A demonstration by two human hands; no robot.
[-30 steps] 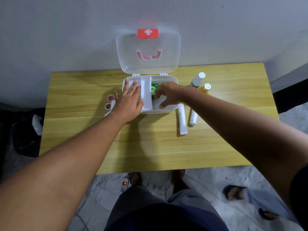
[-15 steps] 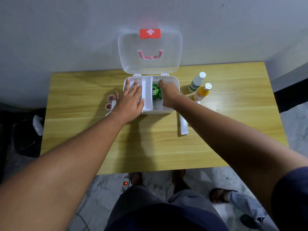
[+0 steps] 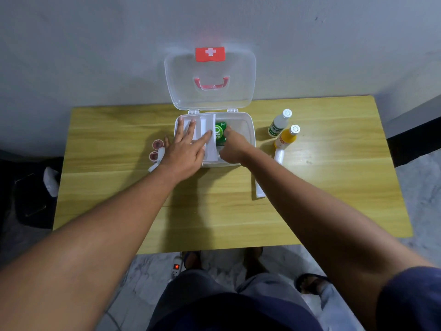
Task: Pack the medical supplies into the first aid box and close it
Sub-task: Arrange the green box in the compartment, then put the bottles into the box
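The left hand (image 3: pixel 185 149) lies flat and open, palm down with fingers spread, on the white tray insert (image 3: pixel 210 139) that fills the 9 o'clock half of the first aid box (image 3: pixel 248 130); its forefinger points toward 1 o'clock along the tray. The right hand (image 3: pixel 232 148) reaches into the 3 o'clock half of the box, fingers curled, with one fingertip touching a green packet (image 3: pixel 220 134); whether it pinches the packet or only presses on it cannot be told.

The box is white, stands at 12 o'clock on the wooden table (image 3: pixel 214 211) and is open. Its clear lid (image 3: pixel 210 82) leans upright against the wall, with a red handle and a red cross latch at its top edge. Inside, one tray insert and one green packet show; the remainder of the right compartment looks bare.

Outside the box, at 3 o'clock of it, stand two bottles: a white bottle (image 3: pixel 279 124) and, just nearer, a yellow bottle (image 3: pixel 286 138), both white-capped. Just beside the yellow one, toward 6 o'clock, lies a white roll (image 3: pixel 279 156). A long white wrapped strip (image 3: pixel 259 189) lies at 5 o'clock of the box, partly under the right forearm. At 9 o'clock of the box sit two small round red items (image 3: pixel 156 150), with another white piece half hidden by the left hand.

Both forearms stretch forward from 6 o'clock, converging on the box.
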